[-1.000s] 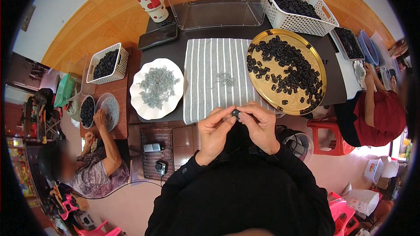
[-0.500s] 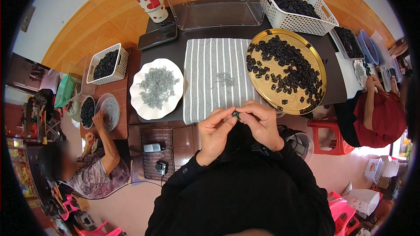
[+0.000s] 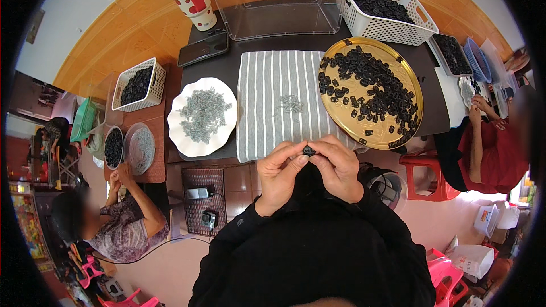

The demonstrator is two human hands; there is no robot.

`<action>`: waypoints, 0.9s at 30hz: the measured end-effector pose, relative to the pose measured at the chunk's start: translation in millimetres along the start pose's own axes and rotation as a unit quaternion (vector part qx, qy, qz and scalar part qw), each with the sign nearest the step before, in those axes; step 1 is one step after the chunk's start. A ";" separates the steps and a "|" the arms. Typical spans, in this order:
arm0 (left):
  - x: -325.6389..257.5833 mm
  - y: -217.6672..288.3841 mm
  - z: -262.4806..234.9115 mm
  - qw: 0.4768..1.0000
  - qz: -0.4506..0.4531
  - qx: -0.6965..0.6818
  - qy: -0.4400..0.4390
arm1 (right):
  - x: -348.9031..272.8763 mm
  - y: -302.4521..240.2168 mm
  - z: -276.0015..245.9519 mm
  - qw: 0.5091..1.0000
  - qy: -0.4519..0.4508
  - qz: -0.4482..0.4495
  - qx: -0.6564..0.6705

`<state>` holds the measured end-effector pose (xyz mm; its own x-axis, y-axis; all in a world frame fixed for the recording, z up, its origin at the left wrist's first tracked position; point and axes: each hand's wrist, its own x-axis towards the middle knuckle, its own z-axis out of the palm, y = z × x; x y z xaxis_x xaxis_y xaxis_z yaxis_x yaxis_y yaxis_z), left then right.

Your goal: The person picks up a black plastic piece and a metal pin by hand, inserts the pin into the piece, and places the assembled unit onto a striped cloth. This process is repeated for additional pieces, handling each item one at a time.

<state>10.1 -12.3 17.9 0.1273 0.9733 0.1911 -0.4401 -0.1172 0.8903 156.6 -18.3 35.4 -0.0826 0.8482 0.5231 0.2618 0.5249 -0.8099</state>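
A small black plastic piece point(image 3: 309, 150) is pinched between the fingertips of my left hand point(image 3: 281, 173) and my right hand point(image 3: 338, 169), just off the near edge of the table. Under and beyond them lies a grey cloth with white stripes point(image 3: 259, 102), bearing a small heap of thin metal pins point(image 3: 291, 104). Left of the cloth, a white scalloped plate point(image 3: 177, 132) carries a bigger heap of similar metal pieces point(image 3: 203, 115). To the right, many black pieces point(image 3: 392, 99) are spread over a round gold tray point(image 3: 345, 125).
Behind the cloth stand a clear plastic box point(image 3: 273, 20), a phone point(image 3: 203, 49), a spotted tumbler point(image 3: 192, 0) and a white basket point(image 3: 392, 31) of black pieces. Co-workers sit left point(image 3: 125, 222) and right point(image 3: 489, 153). A red stool point(image 3: 421, 179) is near my right.
My fingers have shifted slightly around the black piece, which shows more of its face now. The left co-worker's hands have come together below the tubs.
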 end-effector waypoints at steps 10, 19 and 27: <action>-1.8 1.3 8.2 0.998 0.055 0.032 -0.015 | -2.2 -8.4 5.9 0.993 0.081 -0.066 -0.048; -1.3 2.6 -3.0 0.993 -0.075 0.037 -0.083 | 7.5 -12.2 -45.3 0.929 -0.141 0.291 0.179; 4.9 3.9 -10.0 0.995 -0.069 0.007 -0.079 | 115.5 -6.1 -115.8 0.958 0.045 0.241 0.147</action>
<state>0.1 -6.1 18.1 0.3233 0.9375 0.1284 -0.3963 0.0110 0.9180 256.8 68.4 131.5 0.0670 0.9945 0.0803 -0.0346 0.0828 -0.9960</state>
